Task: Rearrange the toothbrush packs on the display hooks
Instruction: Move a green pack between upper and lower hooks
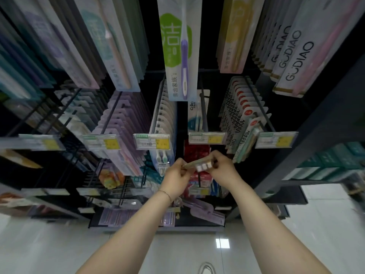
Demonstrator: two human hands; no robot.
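Both hands are up at the rack with one toothbrush pack (203,165) between them. The left hand (177,176) pinches the pack's left end with curled fingers; the right hand (224,168) grips its right end, fingers folded over the top edge. The pack lies almost level, raised a little on the right, and three pale squares show at that end. It hangs on no hook; the hands alone carry it, in front of the rack's middle column. A thin bracelet (166,194) sits on the left wrist, just below the pack and to its left.

Directly behind the pack is a bunch of red packs (194,152), partly hidden by the fingers. Just above the pack a price tag (206,137) caps a dark hook (203,107) that carries a single white-and-blue pack (194,113). Up and to the left of the held pack is a full row of white packs (166,115), and farther left a row of lilac packs (122,123). Up and to its right, packs printed "10000" (239,115) crowd their hook. High above the pack hangs a green-labelled pack with a purple brush (178,56), and far up to the right stand packs marked GUDIAO (292,56). Well below it is a pale tiled floor (197,254).
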